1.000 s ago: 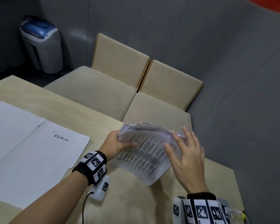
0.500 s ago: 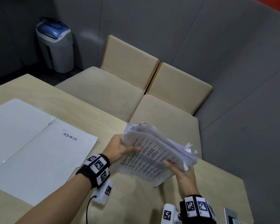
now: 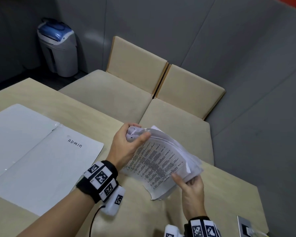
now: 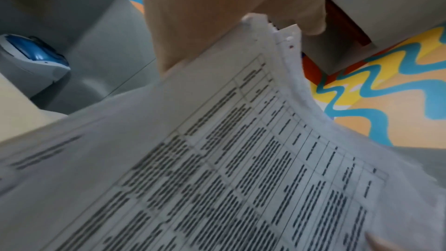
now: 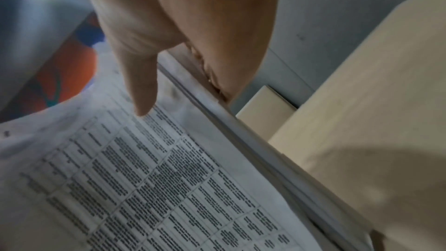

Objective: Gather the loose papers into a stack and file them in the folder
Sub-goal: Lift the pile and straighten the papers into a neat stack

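Observation:
A thick stack of printed papers (image 3: pixel 158 162) is held tilted above the table's right end, its lower corner near the tabletop. My left hand (image 3: pixel 126 146) grips the stack's upper far corner, thumb on the printed top sheet. My right hand (image 3: pixel 190 183) pinches the near right corner, thumb on top and fingers underneath. The left wrist view shows the table-printed top sheet (image 4: pixel 241 159) and ragged page edges. In the right wrist view my thumb (image 5: pixel 142 91) presses the sheet (image 5: pixel 169 178). The white folder (image 3: pixel 41 151), marked ADMIN, lies open flat on the left.
The wooden table (image 3: pixel 135 216) ends just right of my hands, with a socket plate (image 3: pixel 245 226) near its corner. Two beige cushioned seats (image 3: pixel 126 93) stand beyond the far edge. A grey bin with a blue lid (image 3: pixel 58 48) sits by the wall.
My right hand went from lying flat on the sheets to pinching the stack's near right corner. The left hand's grip shifted up to the top corner, and the stack stands more upright.

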